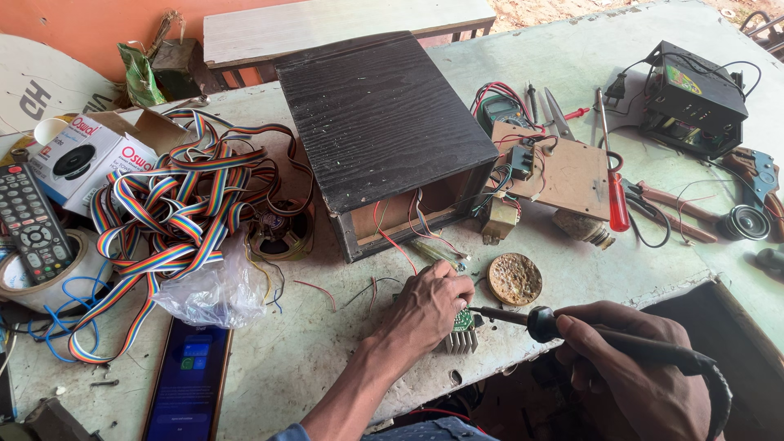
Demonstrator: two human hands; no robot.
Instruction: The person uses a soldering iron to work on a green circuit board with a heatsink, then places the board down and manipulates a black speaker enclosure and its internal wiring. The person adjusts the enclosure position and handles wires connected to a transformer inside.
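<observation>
My left hand [429, 306] is clamped down on a small green circuit board [463, 319] with a finned metal heat sink [461, 340], fingers curled over the top, pinning it near the table's front edge [327, 359] so it can't skate about. My right hand [633, 367] is closed around the black handle of the soldering iron [572, 331], gripped low and held almost level, and the tip reaches in from the right to meet the board just beside my knuckles. Holding it that flat keeps the hot end off my fingers, I'd say.

The round tin of flux [514, 278] sits just behind the tip, close enough for a quick dip. Right above my left hand looms the dark wooden speaker box [384, 131], open side towards me, with red and white wires [396, 245] spilling out onto the table towards the board. They crowd the space behind my hand. To the left there's a tangle of rainbow ribbon cable [175, 212], a clear plastic bag [214, 290] and a phone [189, 380] lying flat, all well apart from the work. Off to the right, a red-handled screwdriver [616, 192] lies on a brown mounting board [572, 171].
</observation>
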